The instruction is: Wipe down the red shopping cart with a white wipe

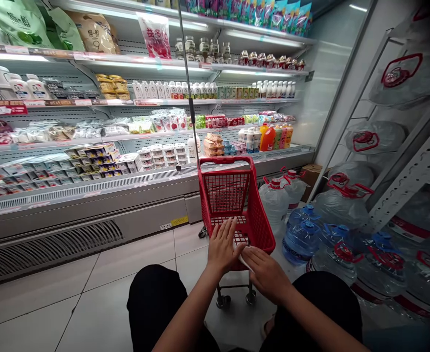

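My left hand (222, 247) is held up in front of me with its fingers stretched out and its palm facing away. Beside it, my right hand (268, 271) lies flat with straight fingers pointing left, their tips at my left thumb. A small white patch shows along the edge of the right hand; I cannot tell what it is. Just beyond both hands stands a red plastic shopping cart (260, 220) on dark wheels. The hands overlap its near rim in view, and whether they touch it I cannot tell. No goods show in its visible part.
An open refrigerated display case (145, 193) with yogurt cups, bottles and bags runs along the back and left. A thin dark pole (187, 58) rises from the cart. Large water jugs (303, 239) crowd the right, beside a metal rack (413, 171). Light floor tiles (126, 298) lie at left.
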Available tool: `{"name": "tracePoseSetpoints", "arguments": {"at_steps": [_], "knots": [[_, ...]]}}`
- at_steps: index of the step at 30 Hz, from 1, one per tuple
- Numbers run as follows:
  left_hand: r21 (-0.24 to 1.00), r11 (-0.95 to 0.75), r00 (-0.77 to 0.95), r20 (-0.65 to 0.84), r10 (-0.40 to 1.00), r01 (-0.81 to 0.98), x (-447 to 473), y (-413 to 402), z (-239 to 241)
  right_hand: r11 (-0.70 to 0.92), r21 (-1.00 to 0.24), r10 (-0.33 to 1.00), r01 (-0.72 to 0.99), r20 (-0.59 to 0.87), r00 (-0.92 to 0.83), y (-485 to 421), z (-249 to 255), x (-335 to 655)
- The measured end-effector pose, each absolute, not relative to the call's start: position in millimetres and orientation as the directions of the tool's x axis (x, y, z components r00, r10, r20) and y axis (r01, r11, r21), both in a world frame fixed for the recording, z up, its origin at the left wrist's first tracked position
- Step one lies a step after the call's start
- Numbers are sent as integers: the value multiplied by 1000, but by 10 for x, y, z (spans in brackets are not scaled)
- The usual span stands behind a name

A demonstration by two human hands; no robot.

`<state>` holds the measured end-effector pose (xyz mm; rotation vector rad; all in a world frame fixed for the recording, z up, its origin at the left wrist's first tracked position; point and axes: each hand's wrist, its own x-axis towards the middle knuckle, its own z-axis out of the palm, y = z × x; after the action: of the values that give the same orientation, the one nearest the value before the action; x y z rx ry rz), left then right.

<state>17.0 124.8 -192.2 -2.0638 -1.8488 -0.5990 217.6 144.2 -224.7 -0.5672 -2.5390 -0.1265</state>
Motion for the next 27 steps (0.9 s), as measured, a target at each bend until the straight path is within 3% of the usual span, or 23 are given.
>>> {"name": "tracePoseSetpoints", "arguments": {"at_steps": [7, 13, 22, 25, 27], "knots": [[-25, -219, 206, 457, 865, 975, -285, 1017, -1785, 945, 67, 250, 320, 482, -840, 1800, -2099, 2640], [73, -16, -18, 439, 898, 997, -369, 1195, -1818, 906, 96, 292, 413, 566, -771, 1390, -2221, 2097], [104, -101, 49, 418, 907, 989, -274, 1093, -1927, 978, 196, -22, 76, 455, -890, 1731, -2071, 2122], [81, -146, 100, 411, 906, 986, -358, 1082, -1907, 978, 183, 17, 101, 415, -910, 2047, -1968, 2237], [74, -152, 110, 398, 911, 986, -393, 1085, -1887, 961, 182, 107, 206, 443, -890, 2300, -1875, 2319]]}}
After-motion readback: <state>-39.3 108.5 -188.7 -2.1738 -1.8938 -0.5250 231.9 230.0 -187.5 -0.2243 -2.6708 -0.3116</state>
